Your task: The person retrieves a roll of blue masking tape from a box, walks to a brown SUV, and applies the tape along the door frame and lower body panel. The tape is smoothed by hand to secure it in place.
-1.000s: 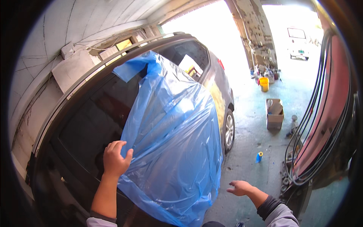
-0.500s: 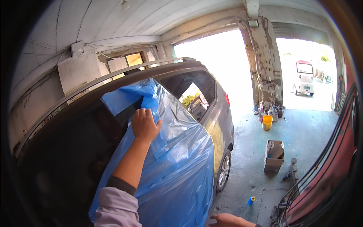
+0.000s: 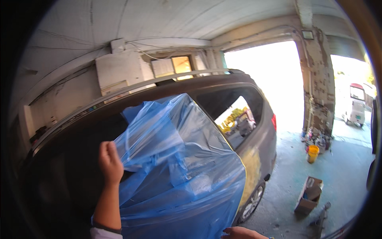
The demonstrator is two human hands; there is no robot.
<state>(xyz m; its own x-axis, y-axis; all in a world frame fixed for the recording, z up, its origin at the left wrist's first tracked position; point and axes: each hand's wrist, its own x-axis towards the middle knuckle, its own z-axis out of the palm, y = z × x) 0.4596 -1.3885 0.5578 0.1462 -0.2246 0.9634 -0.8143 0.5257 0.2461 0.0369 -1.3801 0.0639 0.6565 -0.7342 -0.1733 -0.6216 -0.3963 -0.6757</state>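
A sheet of blue plastic masking film [image 3: 175, 155] drapes over the side of a dark car [image 3: 234, 85]. My left hand [image 3: 111, 161] is closed on the film's left edge, pulling it out into folds over the dark side window. Yellow masking tape [image 3: 244, 175] runs along the film's right border, beside a sanded yellowish patch [image 3: 250, 163] on the rear panel. Low at the bottom edge, my right hand [image 3: 242, 233] shows only in part. Its visible fingers stretch left near the film, apparently holding nothing; the rest is cut off.
On the floor to the right stand an open cardboard box [image 3: 308, 199] and a yellow bucket [image 3: 312, 153]. Bottles and cans [image 3: 318, 139] cluster by a worn pillar [image 3: 320, 79]. A metal stand [image 3: 320, 219] is near the box. Outside is a small white vehicle [image 3: 355, 105].
My left hand has moved left and down, drawing the film's folded upper flap across the dark window. The view has turned left; my right hand stays at the lower edge.
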